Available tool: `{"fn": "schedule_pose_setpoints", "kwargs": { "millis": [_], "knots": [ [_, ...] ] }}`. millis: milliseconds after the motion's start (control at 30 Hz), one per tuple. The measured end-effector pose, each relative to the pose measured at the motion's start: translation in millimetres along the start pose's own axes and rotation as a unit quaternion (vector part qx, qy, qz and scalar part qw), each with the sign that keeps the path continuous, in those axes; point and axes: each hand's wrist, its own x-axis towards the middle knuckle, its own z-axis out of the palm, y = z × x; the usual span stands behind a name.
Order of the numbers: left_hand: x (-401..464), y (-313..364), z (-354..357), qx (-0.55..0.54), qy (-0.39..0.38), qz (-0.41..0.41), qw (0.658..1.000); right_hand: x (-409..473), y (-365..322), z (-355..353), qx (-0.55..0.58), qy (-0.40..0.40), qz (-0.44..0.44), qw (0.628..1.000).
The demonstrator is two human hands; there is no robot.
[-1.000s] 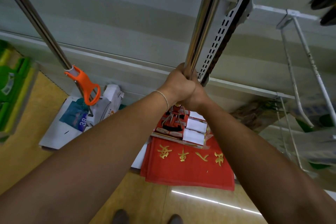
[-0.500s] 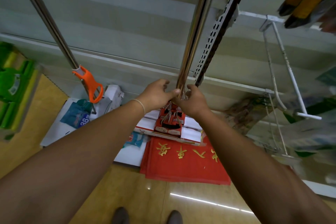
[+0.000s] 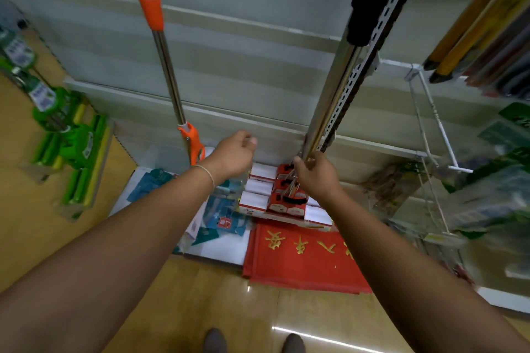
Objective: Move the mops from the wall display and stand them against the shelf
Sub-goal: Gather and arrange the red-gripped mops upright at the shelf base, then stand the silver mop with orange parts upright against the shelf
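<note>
A mop with a steel pole (image 3: pixel 329 106) and black top grip leans against the slotted shelf upright (image 3: pixel 370 57). Its red and white head (image 3: pixel 284 200) rests on the low shelf base. My right hand (image 3: pixel 317 173) holds the bottom of this pole between thumb and fingers. Left of the pole, my left hand (image 3: pixel 233 153) hangs free with its fingers loosely curled, holding nothing. A second mop (image 3: pixel 169 71), with orange collar and orange lever, stands against the shelf back panel further left.
A red mat with gold characters (image 3: pixel 304 258) and blue packets (image 3: pixel 220 209) lie on the shelf base. Green mops (image 3: pixel 71 140) are stacked at the left. Wire hooks (image 3: pixel 430 123) and hanging goods crowd the right. My shoes stand on the tan floor (image 3: pixel 172 309).
Both hands gripped the steel pole together a second ago. My left hand has let go and moved left. My right hand has slid lower on the pole. The camera has tilted up.
</note>
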Motion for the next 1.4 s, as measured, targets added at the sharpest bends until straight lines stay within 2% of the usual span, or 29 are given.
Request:
{"fn": "schedule_pose_setpoints", "kwargs": {
  "millis": [267,533,1033,1233,1400],
  "knots": [
    [-48,-11,-68,0.007,0.037,0.021,0.999,-48,-70,16,0.034,0.008,-0.021,0.999],
    [-62,-3,-114,-0.008,0.072,0.050,0.996,-54,-128,12,0.029,-0.001,-0.066,0.997],
    [-33,-5,-168,-0.004,0.171,-0.021,0.985,-1,-192,49,0.045,-0.092,-0.132,0.986],
    [-16,-11,-178,-0.018,0.168,-0.041,0.985,13,-203,69,0.027,-0.114,-0.145,0.982],
    [12,-21,-190,-0.023,0.173,-0.015,0.985,32,-216,84,0.024,-0.104,-0.135,0.985]
  ]
}}
